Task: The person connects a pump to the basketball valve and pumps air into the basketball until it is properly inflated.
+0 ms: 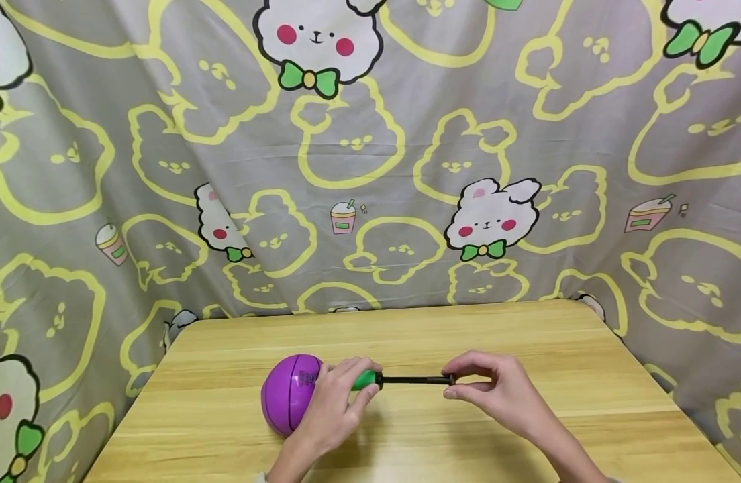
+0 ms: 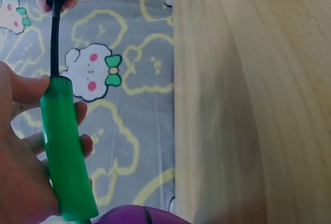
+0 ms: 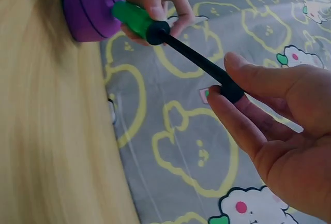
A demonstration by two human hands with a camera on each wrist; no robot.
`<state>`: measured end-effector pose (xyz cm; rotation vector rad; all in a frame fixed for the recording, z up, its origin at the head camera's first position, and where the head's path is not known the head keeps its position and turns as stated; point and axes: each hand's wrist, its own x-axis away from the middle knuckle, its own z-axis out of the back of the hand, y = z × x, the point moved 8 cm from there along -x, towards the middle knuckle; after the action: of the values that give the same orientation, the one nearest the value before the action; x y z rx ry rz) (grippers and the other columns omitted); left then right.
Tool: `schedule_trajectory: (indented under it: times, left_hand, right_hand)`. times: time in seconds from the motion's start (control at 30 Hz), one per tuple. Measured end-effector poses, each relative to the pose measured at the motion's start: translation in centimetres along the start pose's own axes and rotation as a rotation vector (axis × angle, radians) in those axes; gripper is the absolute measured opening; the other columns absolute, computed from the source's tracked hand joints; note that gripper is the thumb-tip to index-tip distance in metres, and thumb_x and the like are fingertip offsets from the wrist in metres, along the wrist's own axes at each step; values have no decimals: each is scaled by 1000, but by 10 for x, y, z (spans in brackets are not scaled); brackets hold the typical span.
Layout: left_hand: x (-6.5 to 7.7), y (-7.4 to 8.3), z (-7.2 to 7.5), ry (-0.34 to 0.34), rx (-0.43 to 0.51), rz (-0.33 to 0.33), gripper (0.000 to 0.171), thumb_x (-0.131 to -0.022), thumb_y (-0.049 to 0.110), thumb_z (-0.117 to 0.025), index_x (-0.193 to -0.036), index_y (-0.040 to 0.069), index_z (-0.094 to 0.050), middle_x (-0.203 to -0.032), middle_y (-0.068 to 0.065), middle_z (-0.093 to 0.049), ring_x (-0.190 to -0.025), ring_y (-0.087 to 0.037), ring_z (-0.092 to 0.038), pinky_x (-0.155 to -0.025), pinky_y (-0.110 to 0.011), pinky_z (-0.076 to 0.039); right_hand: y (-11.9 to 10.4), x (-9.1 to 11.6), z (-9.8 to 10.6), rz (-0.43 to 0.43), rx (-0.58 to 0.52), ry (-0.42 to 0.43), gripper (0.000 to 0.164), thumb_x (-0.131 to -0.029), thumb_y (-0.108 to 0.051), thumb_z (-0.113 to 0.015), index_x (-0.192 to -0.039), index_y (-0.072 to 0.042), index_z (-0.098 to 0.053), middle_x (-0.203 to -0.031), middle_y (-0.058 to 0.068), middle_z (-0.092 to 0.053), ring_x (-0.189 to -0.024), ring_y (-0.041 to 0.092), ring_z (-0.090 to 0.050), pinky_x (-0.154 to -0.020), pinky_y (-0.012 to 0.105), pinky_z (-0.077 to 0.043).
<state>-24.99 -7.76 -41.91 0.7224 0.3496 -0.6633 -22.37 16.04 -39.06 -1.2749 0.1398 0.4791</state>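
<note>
A purple ball [image 1: 284, 396] with black lines sits on the wooden table, left of both hands. My left hand [image 1: 339, 401] grips the green barrel of a small hand pump [image 2: 66, 146], its thumb near the barrel's black-collared end. In the right wrist view the barrel's other end meets the side of the ball. The pump's thin black rod [image 1: 413, 380] is drawn well out to the right. Thumb and fingers of my right hand [image 1: 500, 389] pinch the black knob [image 3: 231, 91] at the rod's end. Part of the barrel is hidden behind the left hand in the head view.
The pale wooden table [image 1: 527, 335] stretches beneath both hands. A grey curtain [image 1: 401, 154] printed with yellow outlines and white cartoon animals hangs behind the table and along its sides.
</note>
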Motion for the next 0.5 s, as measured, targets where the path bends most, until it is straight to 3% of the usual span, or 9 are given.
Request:
schedule_trajectory:
  times: [0.27,0.5]
  left_hand:
    - [2,-10,-1,18,-44,14,17,-98,28,-68,-114,28,-68,-112,13,-69,-100,-6,-64,-84,-42,-33]
    - [2,-7,-7,-14,-38,25,18,-96,25,-70,-114,28,-66,-113,10,-69,-104,-9,-63,-84,-41,-32]
  right_hand:
    - [17,-6,-13,-41,12,66,21,-82,-9,-86,-101,-14,-78,-102,5,-76,-95,16,-73,-75,33,-60]
    - [21,-10,-30,25,-22,99,23,-79,-5,-87,-100,-9,-79,-99,9,-76,-92,20,-74,-73,33,-60]
